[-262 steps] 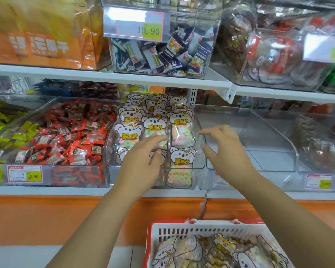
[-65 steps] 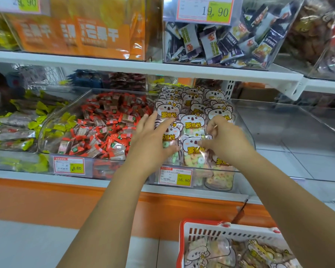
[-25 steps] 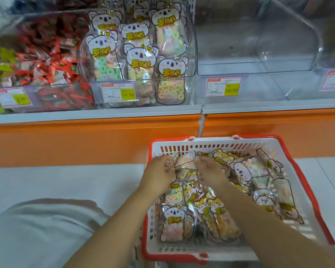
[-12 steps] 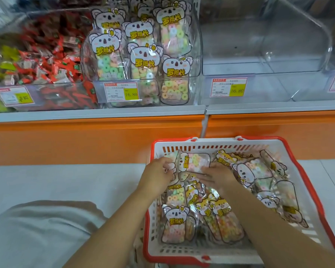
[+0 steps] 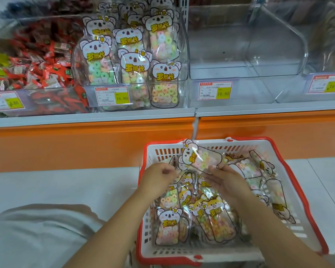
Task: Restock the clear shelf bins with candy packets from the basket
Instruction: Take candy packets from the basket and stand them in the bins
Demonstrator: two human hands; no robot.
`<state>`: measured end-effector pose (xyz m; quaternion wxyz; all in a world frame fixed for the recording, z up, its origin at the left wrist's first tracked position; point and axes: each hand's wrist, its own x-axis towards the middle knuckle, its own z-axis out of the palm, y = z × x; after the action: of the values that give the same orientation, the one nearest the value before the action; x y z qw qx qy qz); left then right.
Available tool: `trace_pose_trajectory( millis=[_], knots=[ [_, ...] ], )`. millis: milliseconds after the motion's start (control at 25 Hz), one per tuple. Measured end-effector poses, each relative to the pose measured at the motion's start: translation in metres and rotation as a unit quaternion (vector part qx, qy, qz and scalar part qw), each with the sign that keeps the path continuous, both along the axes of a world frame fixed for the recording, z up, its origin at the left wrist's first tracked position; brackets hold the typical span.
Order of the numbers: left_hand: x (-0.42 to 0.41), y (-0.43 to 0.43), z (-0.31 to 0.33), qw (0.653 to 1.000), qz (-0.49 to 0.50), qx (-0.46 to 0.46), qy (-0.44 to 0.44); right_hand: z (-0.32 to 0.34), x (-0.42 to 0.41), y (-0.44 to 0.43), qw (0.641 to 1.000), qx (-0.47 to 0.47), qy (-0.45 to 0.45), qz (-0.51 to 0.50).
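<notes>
Left grip curled, thumb pressed to fingers; right grip palm down, fingertips pinching

Bare forearms, pale grey trouser leg

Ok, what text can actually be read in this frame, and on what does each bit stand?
"罗班长": on the koala candy packets in the clear bin, and on a koala packet in the basket.
"16.80": yellow patch of that bin's price tag.
"16.80": price tag on the empty bin beside it.
Far-right tag: seemingly "16.80", blurred.
Left tag under the red candies: ".80" only.
Small print on all tags: too small.
</notes>
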<state>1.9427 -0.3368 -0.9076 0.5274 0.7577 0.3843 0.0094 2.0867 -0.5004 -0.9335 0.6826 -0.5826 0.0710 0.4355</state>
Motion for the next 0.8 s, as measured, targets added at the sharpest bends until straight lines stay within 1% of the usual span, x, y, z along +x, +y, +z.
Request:
trace_pose_trajectory(
  millis=[80, 120, 200, 240, 320, 360, 440, 480, 520, 560, 600, 640, 680, 720, 760, 800],
  knots=[
    [0.005, -0.005, 0.009, 0.992, 0.011, -0.117, -0.039, 0.007, -0.011, 0.004, 0.998, 0.050, 0.035, 0.026],
    [0.007, -0.009, 0.010, 0.982, 0.020, -0.180, -0.060, 0.011, -0.018, 0.008, 0.995, 0.073, 0.040, 0.050],
    [0.008, -0.011, 0.011, 0.952, 0.075, -0.275, -0.113, 0.017, -0.029, 0.016, 0.989, 0.077, 0.027, 0.121],
    [0.007, -0.008, 0.012, 0.935, 0.121, -0.301, -0.140, 0.022, -0.030, 0.020, 0.987, 0.060, 0.003, 0.146],
    [0.001, 0.008, 0.015, 0.914, 0.207, -0.297, -0.181, 0.028, -0.023, 0.027, 0.986, 0.011, -0.057, 0.158],
    [-0.003, 0.020, 0.018, 0.908, 0.235, -0.284, -0.200, 0.024, -0.015, 0.030, 0.985, -0.032, -0.088, 0.142],
    [-0.015, 0.040, 0.023, 0.899, 0.272, -0.259, -0.224, 0.011, 0.001, 0.036, 0.970, -0.140, -0.156, 0.121],
    [-0.019, 0.044, 0.025, 0.900, 0.282, -0.249, -0.221, 0.007, 0.007, 0.040, 0.965, -0.161, -0.155, 0.140],
    [-0.023, 0.047, 0.025, 0.902, 0.287, -0.243, -0.211, 0.004, 0.008, 0.046, 0.968, -0.148, -0.107, 0.170],
    [-0.026, 0.049, 0.022, 0.907, 0.288, -0.236, -0.199, 0.003, 0.005, 0.055, 0.972, -0.123, -0.012, 0.201],
    [-0.029, 0.049, 0.019, 0.911, 0.286, -0.231, -0.189, -0.004, 0.001, 0.065, 0.967, -0.119, 0.041, 0.222],
    [-0.031, 0.050, 0.017, 0.913, 0.285, -0.227, -0.183, -0.008, -0.005, 0.077, 0.960, -0.139, 0.039, 0.241],
    [-0.033, 0.051, 0.015, 0.914, 0.286, -0.224, -0.179, -0.015, -0.012, 0.090, 0.950, -0.176, -0.010, 0.259],
    [-0.034, 0.053, 0.012, 0.915, 0.289, -0.220, -0.176, -0.019, -0.022, 0.100, 0.934, -0.226, -0.082, 0.265],
    [-0.036, 0.054, 0.011, 0.915, 0.292, -0.217, -0.172, -0.020, -0.031, 0.109, 0.921, -0.259, -0.120, 0.264],
    [-0.037, 0.056, 0.011, 0.916, 0.295, -0.215, -0.168, -0.018, -0.040, 0.116, 0.917, -0.272, -0.124, 0.265]
  ],
)
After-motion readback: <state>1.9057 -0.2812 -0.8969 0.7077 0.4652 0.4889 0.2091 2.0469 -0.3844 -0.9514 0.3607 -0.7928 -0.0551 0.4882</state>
